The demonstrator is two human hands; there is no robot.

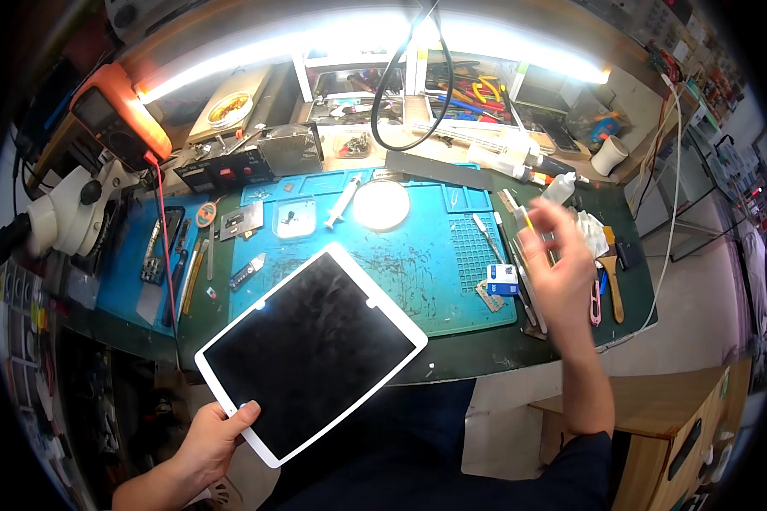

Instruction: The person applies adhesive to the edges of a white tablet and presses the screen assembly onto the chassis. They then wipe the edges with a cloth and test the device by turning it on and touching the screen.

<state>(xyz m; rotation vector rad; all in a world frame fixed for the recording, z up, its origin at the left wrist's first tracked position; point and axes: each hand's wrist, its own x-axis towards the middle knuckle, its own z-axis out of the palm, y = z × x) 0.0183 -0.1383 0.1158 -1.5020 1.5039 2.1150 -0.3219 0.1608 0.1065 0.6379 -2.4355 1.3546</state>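
Observation:
My left hand [217,434] grips the lower left corner of a white-framed tablet [311,349], thumb on the front; its dark screen faces up, tilted over the bench's front edge. My right hand [554,255] is raised over the tools at the mat's right side, fingers bent and blurred beside a thin yellow-marked item [527,220]; whether it holds this is unclear. Near it lie a blue-and-white card [502,281], a pink-handled tool [595,302], a wooden-handled brush [614,298] and a squeeze bottle [559,186].
The blue silicone mat [400,298] bears a white round dish [381,204], a syringe [343,201] and a clear box [295,217]. A microscope [60,213] and orange multimeter [115,115] stand left. A black cable loop [379,111] hangs centrally. A wooden cabinet [656,409] is lower right.

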